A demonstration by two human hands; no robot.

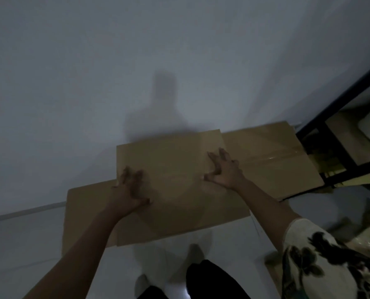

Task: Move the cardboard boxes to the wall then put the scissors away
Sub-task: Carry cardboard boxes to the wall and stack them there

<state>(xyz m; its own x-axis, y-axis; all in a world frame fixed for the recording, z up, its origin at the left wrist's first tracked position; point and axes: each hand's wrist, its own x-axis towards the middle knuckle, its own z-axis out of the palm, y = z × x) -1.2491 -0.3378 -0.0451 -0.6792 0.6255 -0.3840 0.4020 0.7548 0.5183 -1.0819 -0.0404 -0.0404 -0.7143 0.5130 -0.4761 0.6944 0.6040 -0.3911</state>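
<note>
From my remote seat I look down at a flattened brown cardboard box (175, 160), a broad plain sheet that stands tilted with its top edge against the pale grey wall (93, 83) and its lower edge out from the wall on the light tiled floor (28, 244).

The left hand (130, 188) lies flat on the sheet's left margin, fingers straight and spread towards the wall, thumb splayed sideways. It presses and grips nothing. The right hand (223, 169) lies higher on the sheet's right part, nearer the wall. Its fingers are also fanned and straight and its thumb stretches out, so it pushes with the palm and holds nothing.

A second flattened brown cardboard box with a shiny tape strip (270, 160) leans on the wall further right along it. A third brown cardboard sheet (87, 203) shows further left along the wall, lower down, partly covered by the one I press.

A black metal shelf frame (339, 160) stands at the wall's right end, in the corner. A soft dark shadow of a person (164, 104) falls on the wall above the sheets. The right arm wears a cream sleeve with a black flower print (313, 255).
</note>
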